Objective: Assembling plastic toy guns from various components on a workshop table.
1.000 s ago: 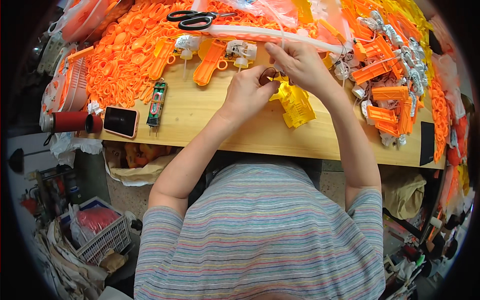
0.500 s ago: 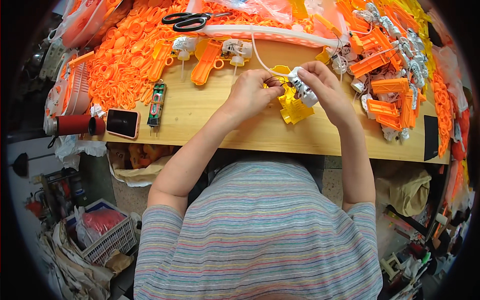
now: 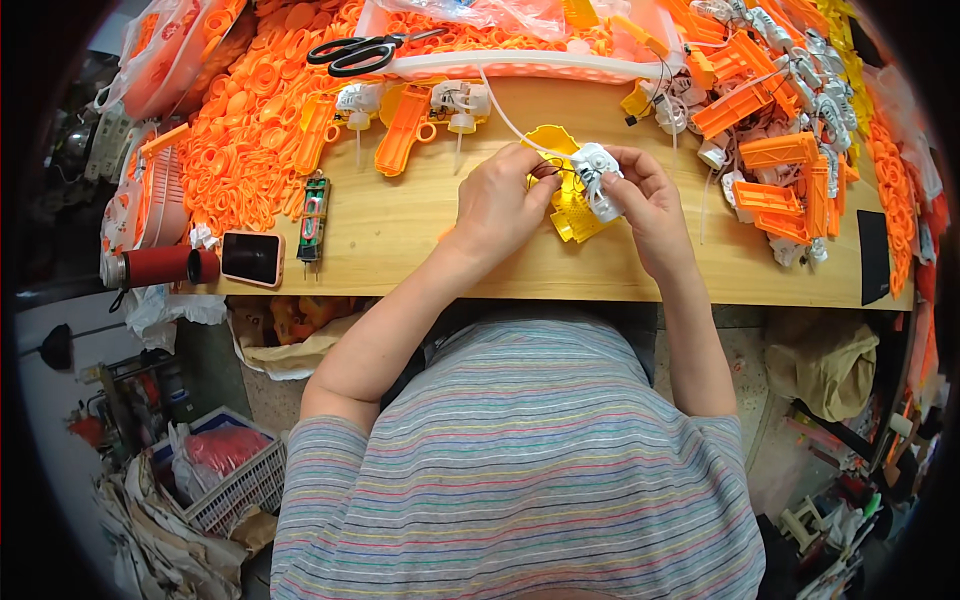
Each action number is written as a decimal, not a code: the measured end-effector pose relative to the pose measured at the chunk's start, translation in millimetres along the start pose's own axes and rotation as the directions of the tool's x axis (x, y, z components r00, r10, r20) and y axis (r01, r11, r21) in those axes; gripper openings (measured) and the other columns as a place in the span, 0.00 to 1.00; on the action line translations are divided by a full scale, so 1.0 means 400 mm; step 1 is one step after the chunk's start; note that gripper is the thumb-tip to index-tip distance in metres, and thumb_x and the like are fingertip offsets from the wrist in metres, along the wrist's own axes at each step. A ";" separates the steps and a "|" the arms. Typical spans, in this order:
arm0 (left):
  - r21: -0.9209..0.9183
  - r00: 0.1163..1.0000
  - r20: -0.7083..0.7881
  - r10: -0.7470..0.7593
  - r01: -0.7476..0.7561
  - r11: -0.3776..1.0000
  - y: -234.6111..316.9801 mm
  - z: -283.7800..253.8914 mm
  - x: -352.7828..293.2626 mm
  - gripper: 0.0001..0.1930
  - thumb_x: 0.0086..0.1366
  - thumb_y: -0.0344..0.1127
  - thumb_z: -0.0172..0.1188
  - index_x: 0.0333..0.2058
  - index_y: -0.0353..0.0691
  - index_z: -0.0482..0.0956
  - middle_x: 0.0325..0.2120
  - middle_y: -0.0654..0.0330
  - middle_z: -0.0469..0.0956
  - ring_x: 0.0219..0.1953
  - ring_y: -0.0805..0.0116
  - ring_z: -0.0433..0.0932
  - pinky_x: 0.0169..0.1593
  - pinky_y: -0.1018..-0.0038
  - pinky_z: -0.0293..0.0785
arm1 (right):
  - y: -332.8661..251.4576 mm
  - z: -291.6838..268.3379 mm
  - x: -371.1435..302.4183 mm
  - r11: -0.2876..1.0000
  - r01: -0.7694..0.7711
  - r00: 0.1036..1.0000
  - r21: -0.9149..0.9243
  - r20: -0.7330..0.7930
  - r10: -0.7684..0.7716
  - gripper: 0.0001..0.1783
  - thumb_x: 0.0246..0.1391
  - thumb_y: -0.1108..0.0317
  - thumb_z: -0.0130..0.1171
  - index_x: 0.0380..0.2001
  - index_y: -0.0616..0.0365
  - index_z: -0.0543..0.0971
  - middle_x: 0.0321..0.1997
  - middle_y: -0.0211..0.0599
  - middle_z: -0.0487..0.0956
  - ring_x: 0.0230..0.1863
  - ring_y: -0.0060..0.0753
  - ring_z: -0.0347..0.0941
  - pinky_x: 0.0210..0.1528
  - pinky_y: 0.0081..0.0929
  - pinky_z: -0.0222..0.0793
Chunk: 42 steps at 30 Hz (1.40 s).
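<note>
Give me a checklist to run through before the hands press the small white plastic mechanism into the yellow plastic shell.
1. Right hand grips the small white plastic mechanism: ok.
2. Left hand steadies the yellow plastic shell: ok, fingers rest on its left edge.
3. Thin dark wires between the hands kept out of the seam: cannot tell, they loop right at the joint.
4. White tube running up toward the white tray hangs free: ok, nothing lies on it.
5. Mechanism lined up with its seat: cannot tell, the fingers cover it.
6. Bare wooden tabletop under the work: ok.
</note>
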State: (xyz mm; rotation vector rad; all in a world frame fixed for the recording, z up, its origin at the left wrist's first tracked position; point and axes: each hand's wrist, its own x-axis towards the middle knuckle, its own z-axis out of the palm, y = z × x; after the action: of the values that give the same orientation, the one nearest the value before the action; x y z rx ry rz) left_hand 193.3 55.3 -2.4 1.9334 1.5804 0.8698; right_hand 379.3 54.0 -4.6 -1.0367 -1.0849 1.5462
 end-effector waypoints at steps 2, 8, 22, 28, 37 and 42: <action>0.055 0.996 -0.055 0.070 -0.067 0.996 0.007 0.011 -0.022 0.06 0.55 0.33 0.62 0.30 0.39 0.78 0.29 0.56 0.77 0.31 0.55 0.78 0.32 0.63 0.74 | 0.007 -0.001 0.002 1.000 0.006 1.000 0.007 -0.002 -0.006 0.17 0.58 0.70 0.55 0.50 0.63 0.72 0.44 0.33 0.77 0.43 0.19 0.73 0.48 0.19 0.68; 0.224 0.931 -0.177 0.318 -0.277 0.934 -0.019 0.047 -0.045 0.06 0.54 0.31 0.63 0.29 0.39 0.75 0.28 0.57 0.76 0.29 0.58 0.78 0.29 0.65 0.74 | 0.014 0.000 0.003 0.999 0.034 0.999 0.008 0.003 -0.034 0.16 0.58 0.71 0.55 0.49 0.62 0.73 0.44 0.31 0.77 0.43 0.18 0.72 0.48 0.19 0.67; 0.138 0.944 -0.122 0.307 -0.290 0.947 0.001 -0.064 -0.037 0.14 0.50 0.30 0.67 0.38 0.37 0.80 0.30 0.55 0.78 0.33 0.58 0.77 0.37 0.69 0.73 | 0.002 0.010 0.010 0.996 0.063 0.996 -0.067 -0.059 -0.067 0.22 0.55 0.75 0.59 0.52 0.64 0.68 0.40 0.34 0.77 0.41 0.20 0.73 0.46 0.18 0.70; 0.200 0.853 -0.083 0.515 -0.492 0.847 0.069 -0.051 -0.010 0.30 0.44 0.27 0.67 0.51 0.44 0.73 0.47 0.53 0.72 0.49 0.53 0.70 0.51 0.63 0.64 | 0.006 0.043 0.017 0.975 0.172 0.978 -0.142 -0.089 -0.186 0.36 0.49 0.76 0.63 0.56 0.69 0.54 0.33 0.37 0.77 0.34 0.21 0.75 0.38 0.18 0.74; -0.243 0.940 -0.049 0.338 -0.339 0.909 -0.022 -0.008 -0.004 0.23 0.47 0.26 0.66 0.44 0.39 0.71 0.35 0.55 0.75 0.38 0.59 0.77 0.41 0.67 0.73 | -0.017 0.019 -0.060 0.538 0.399 0.903 -0.742 0.218 -0.369 0.49 0.38 0.68 0.72 0.62 0.61 0.56 0.54 0.46 0.70 0.55 0.41 0.67 0.58 0.39 0.62; -0.599 0.998 0.006 0.064 -0.048 0.799 -0.036 -0.004 -0.013 0.18 0.59 0.27 0.64 0.45 0.37 0.67 0.34 0.64 0.76 0.34 0.77 0.76 0.38 0.79 0.74 | 0.024 0.008 -0.085 0.310 0.400 0.894 -0.862 0.294 -0.338 0.55 0.33 0.67 0.75 0.64 0.61 0.55 0.56 0.50 0.67 0.57 0.49 0.65 0.60 0.40 0.61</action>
State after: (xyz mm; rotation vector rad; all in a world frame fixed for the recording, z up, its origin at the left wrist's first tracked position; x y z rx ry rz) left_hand 181.8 53.0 -12.5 1.5185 1.0480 1.1923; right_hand 380.7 18.9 -9.1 -1.2831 -2.1691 0.4687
